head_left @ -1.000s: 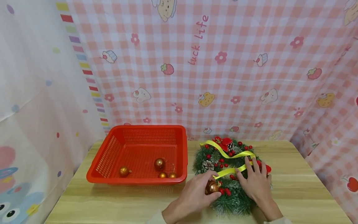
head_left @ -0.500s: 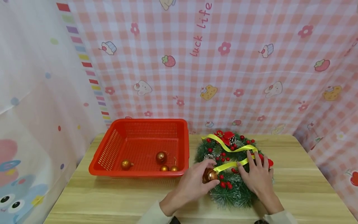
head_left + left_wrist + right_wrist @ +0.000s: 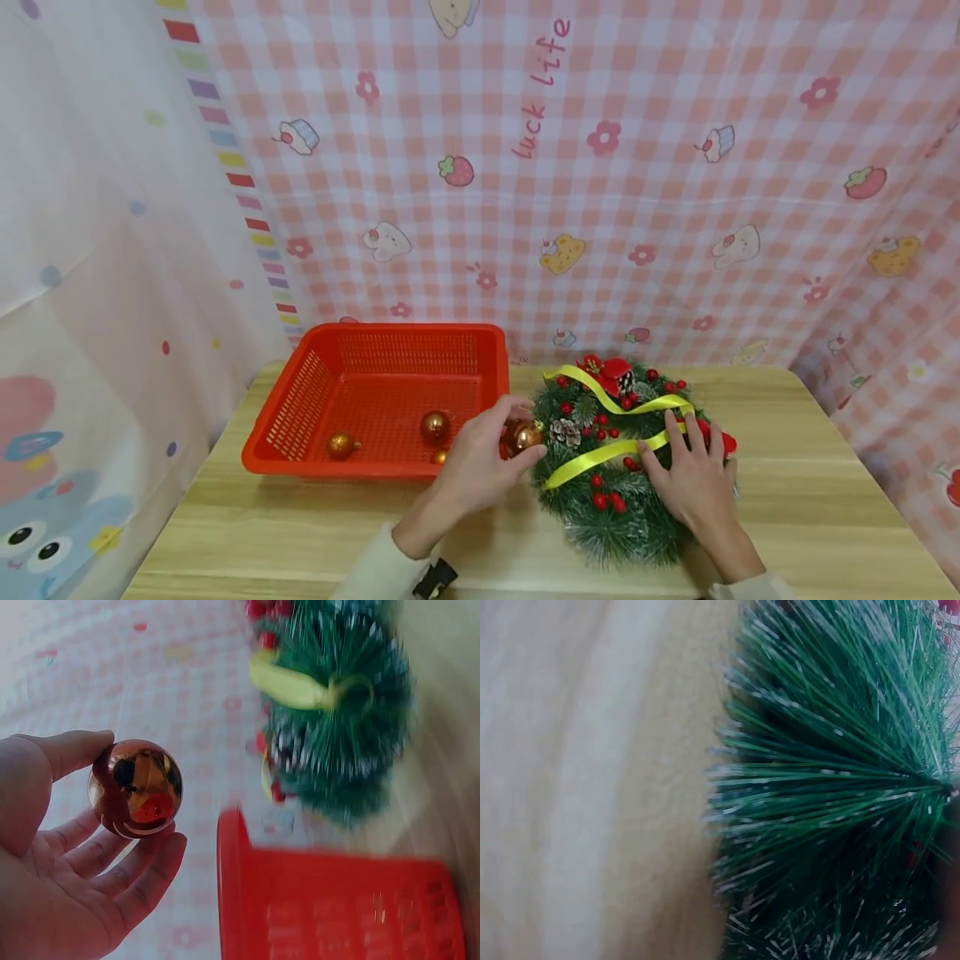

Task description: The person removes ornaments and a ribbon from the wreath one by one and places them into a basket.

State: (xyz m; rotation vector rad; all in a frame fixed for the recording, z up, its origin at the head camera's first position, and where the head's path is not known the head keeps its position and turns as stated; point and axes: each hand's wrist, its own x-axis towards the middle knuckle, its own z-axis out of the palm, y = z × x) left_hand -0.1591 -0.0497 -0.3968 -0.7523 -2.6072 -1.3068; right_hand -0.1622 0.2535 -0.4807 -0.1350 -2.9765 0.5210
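Observation:
My left hand (image 3: 480, 454) holds a shiny copper Christmas bauble (image 3: 136, 789) between thumb and fingers, in the gap between the red basket and the wreath. The green Christmas wreath (image 3: 622, 533) lies on the table at the right, trimmed with red berries, a pine cone (image 3: 565, 432) and red flowers. A yellow ribbon (image 3: 600, 456) runs across it in two strands. My right hand (image 3: 696, 483) rests on the wreath's right side with fingers spread, fingertips at the ribbon. In the right wrist view only green needles (image 3: 832, 780) and table show; the hand is mostly out of frame.
A red plastic basket (image 3: 408, 352) stands left of the wreath, with a large bauble (image 3: 435, 426), a glittery one (image 3: 342, 445) and a partly hidden small one inside. A checked curtain (image 3: 480, 200) hangs behind the wooden table (image 3: 247, 533).
My left hand has moved left and away from the wreath with the bauble, toward the basket's right rim. The ribbon's lower end now lies bare on the wreath. My right hand stays put.

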